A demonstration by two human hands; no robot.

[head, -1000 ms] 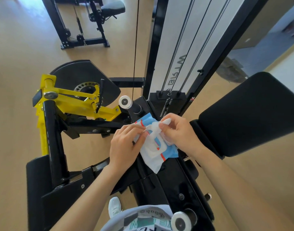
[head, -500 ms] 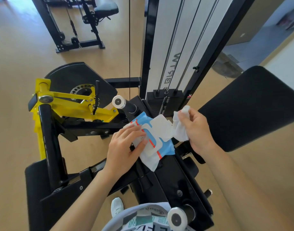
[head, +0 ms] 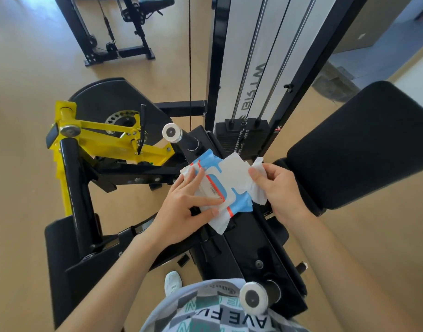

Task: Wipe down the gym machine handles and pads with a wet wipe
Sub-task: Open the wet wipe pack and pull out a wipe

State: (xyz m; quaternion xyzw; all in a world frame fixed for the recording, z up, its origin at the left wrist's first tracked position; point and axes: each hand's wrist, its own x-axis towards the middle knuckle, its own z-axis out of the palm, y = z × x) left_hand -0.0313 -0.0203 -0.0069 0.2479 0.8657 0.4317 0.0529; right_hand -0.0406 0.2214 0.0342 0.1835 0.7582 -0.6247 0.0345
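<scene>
While pinning the wipe pack (head: 223, 188) flat on the black machine (head: 251, 248), pinching a white wipe (head: 258, 185).
Left hand (head: 184, 209) spread open, fingers pressed on pack; right hand (head: 281, 185) closed around wipe at pack's right edge, beside the pad (head: 363, 144).

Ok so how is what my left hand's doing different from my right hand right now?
The left hand lies flat, fingers spread, pressing the blue and white wipe pack onto the black machine. The right hand is curled, pinching a crumpled white wipe between thumb and fingers. The left rests on the pack's near left part; the right sits at the pack's right edge, beside the raised flap. Both are bare and close together over the pack.
</scene>
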